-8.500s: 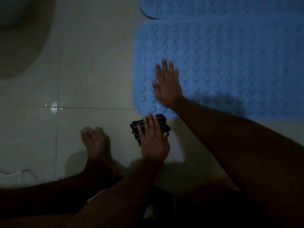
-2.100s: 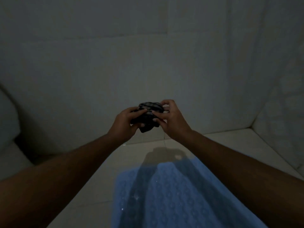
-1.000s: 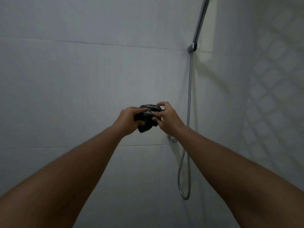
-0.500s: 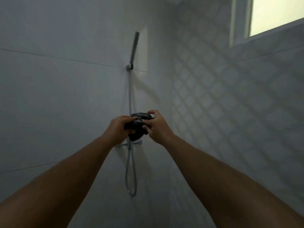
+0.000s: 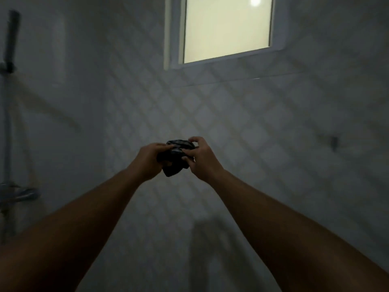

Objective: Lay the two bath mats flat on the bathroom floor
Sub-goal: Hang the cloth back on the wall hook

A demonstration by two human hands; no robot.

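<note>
View has swung right since half a second ago: the frosted rectangular window in a white frame (image 5: 226,28), then only a corner at top right, now sits top centre. The chrome shower rail with its dark handset (image 5: 11,39) has slid from mid-frame to the far left edge. Hands kept their place in frame, and the bundle has not left them.

Left hand (image 5: 149,160): fingers curled round the left side of a small dark, bunched, striped cloth bundle (image 5: 173,168), thumb on top. Clenched on it.

Right hand (image 5: 202,159): thumb and fingertips pinching the right side and upper edge of the same bundle. Also grasping.

Both forearms are stretched forward and bare. The bundle is held in the air between the hands, in front of the grey diamond-patterned tiled wall (image 5: 252,123) below the window.

Chrome mixer tap (image 5: 20,193) is low on the left, under the rail. Small dark mark on the wall (image 5: 333,142) at right, too blurred for me to identify.

The two blue studded rubber bath mats are outside my view. They were last seen flat on the floor, and I cannot tell how they lie now.
</note>
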